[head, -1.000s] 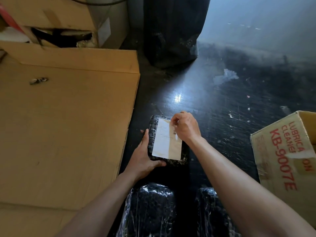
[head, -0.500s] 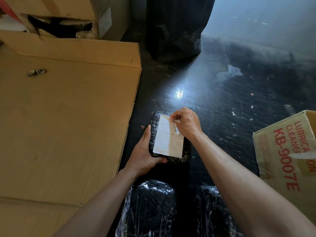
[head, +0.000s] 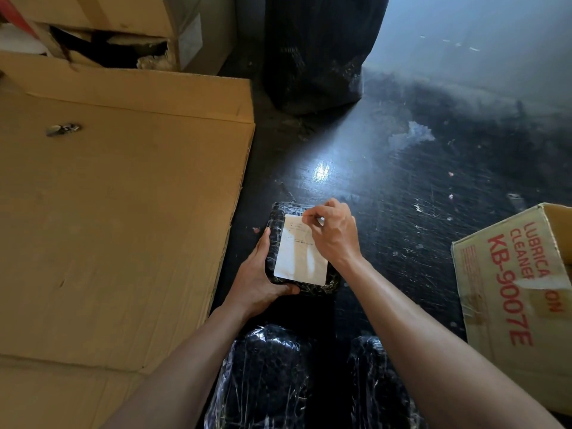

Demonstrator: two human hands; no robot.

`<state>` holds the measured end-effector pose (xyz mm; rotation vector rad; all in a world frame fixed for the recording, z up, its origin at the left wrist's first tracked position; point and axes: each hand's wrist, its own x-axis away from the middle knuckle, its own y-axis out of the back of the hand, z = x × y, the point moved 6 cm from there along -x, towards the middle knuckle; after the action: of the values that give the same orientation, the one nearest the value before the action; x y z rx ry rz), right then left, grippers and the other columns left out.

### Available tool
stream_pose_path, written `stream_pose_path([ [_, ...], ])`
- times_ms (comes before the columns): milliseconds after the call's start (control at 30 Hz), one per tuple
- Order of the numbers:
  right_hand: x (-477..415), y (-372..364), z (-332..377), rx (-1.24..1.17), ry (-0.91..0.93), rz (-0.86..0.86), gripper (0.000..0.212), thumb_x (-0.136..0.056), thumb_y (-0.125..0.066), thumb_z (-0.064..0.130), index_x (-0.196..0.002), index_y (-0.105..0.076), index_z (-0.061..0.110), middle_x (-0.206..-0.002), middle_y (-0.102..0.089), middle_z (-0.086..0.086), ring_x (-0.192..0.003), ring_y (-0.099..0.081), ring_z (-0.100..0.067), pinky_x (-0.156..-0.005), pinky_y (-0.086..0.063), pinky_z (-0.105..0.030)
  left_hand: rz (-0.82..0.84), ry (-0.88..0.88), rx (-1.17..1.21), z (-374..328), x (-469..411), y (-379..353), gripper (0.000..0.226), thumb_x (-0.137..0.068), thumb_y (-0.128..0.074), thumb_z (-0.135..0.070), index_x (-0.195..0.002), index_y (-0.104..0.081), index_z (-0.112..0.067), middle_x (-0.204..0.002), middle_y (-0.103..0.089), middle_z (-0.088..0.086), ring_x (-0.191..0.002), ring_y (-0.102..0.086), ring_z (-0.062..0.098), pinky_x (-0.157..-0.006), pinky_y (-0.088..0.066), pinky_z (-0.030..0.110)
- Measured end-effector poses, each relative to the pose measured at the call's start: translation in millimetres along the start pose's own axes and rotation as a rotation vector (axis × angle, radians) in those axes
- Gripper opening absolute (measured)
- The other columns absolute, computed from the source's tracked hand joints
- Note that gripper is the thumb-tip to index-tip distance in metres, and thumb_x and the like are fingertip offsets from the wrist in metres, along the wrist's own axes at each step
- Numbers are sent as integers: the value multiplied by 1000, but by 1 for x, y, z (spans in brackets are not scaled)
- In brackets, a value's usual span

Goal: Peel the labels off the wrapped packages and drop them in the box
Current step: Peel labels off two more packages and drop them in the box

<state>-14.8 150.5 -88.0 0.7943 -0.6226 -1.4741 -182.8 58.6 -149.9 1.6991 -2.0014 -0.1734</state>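
Dark scuffed floor (head: 402,187) runs between flattened cardboard (head: 117,212) and the box (head: 510,289) at right. Left hand (head: 257,280) grips the wrapped package (head: 278,218); right hand (head: 334,233) pinches the label (head: 298,261) at its far corner, barely lifted. Peeling looks just begun.

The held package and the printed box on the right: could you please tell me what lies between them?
Only bare dark floor separates the held package from the printed box, apart from the right hand; the head view shows this.
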Motion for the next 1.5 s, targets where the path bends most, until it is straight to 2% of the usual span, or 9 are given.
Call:
stream_pose_path([
  [133,4,5,3,-14,-16,-15,6,-87,-76,18,-87,-78,24,-82,-56,7,-85,-47,-16,-79,-48,-44,-1,-8,12,-1,0,1,146,-53,-98,-46,-163,-4,-35,-165,-28,-12,-147,-31,4,-121,-30,32],
  [267,11,7,4,-53,-26,-5,5,-89,-75,20,-89,-79,23,-84,-55,8,-89,-47,-17,-80,-49,-46,-1,-6,14,0,0,0,146,-52,-98,-49,-163,-4,-36,-164,-33,-11,-146,-35,5,-121,-32,34],
  [400,16,9,6,-121,-60,3,5,-89,-74,21,-89,-78,24,-86,-55,8,-98,-49,-18,-86,-49,-47,-1,-7,21,-1,0,0,145,-54,-99,-44,-163,-4,-34,-166,-28,-11,-147,-31,4,-120,-29,28],
  [567,25,13,10,-166,-75,-2,5,-90,-74,21,-91,-78,23,-86,-51,16,-101,-47,-13,-89,-49,-42,18,22,31,4,0,-1,147,-47,-97,-53,-161,-5,-45,-162,-36,-14,-146,-38,8,-119,-37,42],
  [767,33,25,13,-252,-121,2,4,-90,-74,22,-89,-78,24,-90,-54,13,-106,-51,-18,-88,-51,-37,13,11,13,0,0,-1,149,-50,-99,-49,-162,-3,-37,-164,-33,-10,-147,-35,10,-121,-34,42],
  [867,37,30,16,-226,-105,19,4,-90,-74,24,-88,-77,27,-91,-54,21,-108,-47,-14,-91,-45,-36,16,9,0,0,0,-1,150,-49,-99,-51,-162,-3,-35,-165,-32,-9,-148,-35,11,-121,-34,42],
  [967,44,34,18,-225,-95,13,7,-89,-75,25,-90,-76,31,-89,-59,33,-107,-48,-11,-96,-44,-42,22,2,-11,-1,1,0,150,-50,-99,-52,-163,-2,-33,-166,-28,-7,-149,-33,12,-121,-33,42],
  [1333,60,50,27,-239,-88,-34,6,-89,-75,23,-93,-78,26,-87,-60,33,-105,-48,-10,-79,-38,-16,43,11,-56,-5,3,2,152,-48,-96,-62,-162,2,-35,-166,-30,-4,-148,-35,18,-120,-34,46],
  [1500,66,56,33,-263,-86,-46,6,-89,-75,23,-93,-78,25,-89,-64,27,-104,-48,-9,-80,-41,-18,47,3,-65,-5,4,3,152,-49,-96,-60,-163,1,-33,-167,-26,-2,-151,-31,20,-122,-31,45],
])
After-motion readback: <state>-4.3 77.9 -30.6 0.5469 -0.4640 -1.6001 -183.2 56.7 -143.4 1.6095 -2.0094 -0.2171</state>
